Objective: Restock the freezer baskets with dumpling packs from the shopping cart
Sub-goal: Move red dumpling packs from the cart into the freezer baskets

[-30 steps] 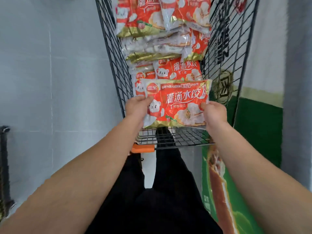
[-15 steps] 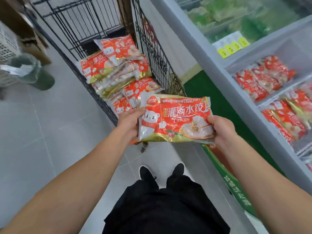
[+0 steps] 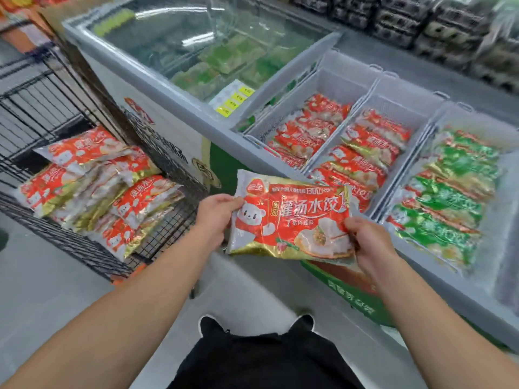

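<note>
A red and gold dumpling pack [image 3: 292, 217] is held flat between both hands, just in front of the freezer's front rim [image 3: 224, 130]. My left hand [image 3: 214, 217] grips its left edge. My right hand [image 3: 368, 242] pinches its lower right corner. To the left, the black wire shopping cart [image 3: 168, 228] holds several more red packs [image 3: 92, 183]. Two grey freezer baskets [image 3: 331, 80] [image 3: 398, 99] on the right hold red packs; a third basket [image 3: 477, 127] holds green packs.
A closed glass lid [image 3: 196, 37] covers the freezer's left half, with yellow price tags [image 3: 236, 102] at its edge. Dark packaged goods fill shelves [image 3: 421, 21] behind the freezer. Grey floor [image 3: 42, 290] lies to my left, my feet below.
I have turned right from the cart to the freezer. The pack, still held in both hands, has moved out of the cart and up to the freezer's front edge.
</note>
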### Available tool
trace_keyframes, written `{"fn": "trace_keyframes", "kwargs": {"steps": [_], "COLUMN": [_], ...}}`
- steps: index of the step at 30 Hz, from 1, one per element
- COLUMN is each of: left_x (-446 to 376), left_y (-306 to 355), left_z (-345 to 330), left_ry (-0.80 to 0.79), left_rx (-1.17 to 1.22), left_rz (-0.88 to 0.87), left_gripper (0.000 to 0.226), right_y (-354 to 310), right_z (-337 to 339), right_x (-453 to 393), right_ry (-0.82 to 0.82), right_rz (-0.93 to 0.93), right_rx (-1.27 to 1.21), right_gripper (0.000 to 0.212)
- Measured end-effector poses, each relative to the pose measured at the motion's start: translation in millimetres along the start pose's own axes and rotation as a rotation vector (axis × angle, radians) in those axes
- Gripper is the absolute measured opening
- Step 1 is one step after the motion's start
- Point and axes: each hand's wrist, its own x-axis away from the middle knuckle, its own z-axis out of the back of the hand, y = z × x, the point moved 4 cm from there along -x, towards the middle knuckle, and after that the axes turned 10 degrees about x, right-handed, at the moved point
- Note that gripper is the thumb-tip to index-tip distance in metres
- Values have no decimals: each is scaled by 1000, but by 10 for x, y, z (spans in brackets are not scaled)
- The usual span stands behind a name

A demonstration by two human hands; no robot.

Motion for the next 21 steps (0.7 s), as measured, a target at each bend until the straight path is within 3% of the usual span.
{"fn": "trace_keyframes", "kwargs": {"steps": [9,13,21], "left_x": [-47,-176,-1074], "left_y": [-108,-3,180], "left_z": [-1291,-1766,-2715], "left_ry": [-56,-84,-177], "left_rx": [-123,-203,-369], "left_rz": [-5,-13,1], "left_gripper": [24,7,5], "right_y": [-96,-202,-561], "right_z": [1025,1234,1361], "right_x": [-513,-778,-1650], "right_ry": [61,40,114], "right_rz": [-12,9,-7], "right_rx": [-33,-7,70], "right_gripper": [16,11,13]}}
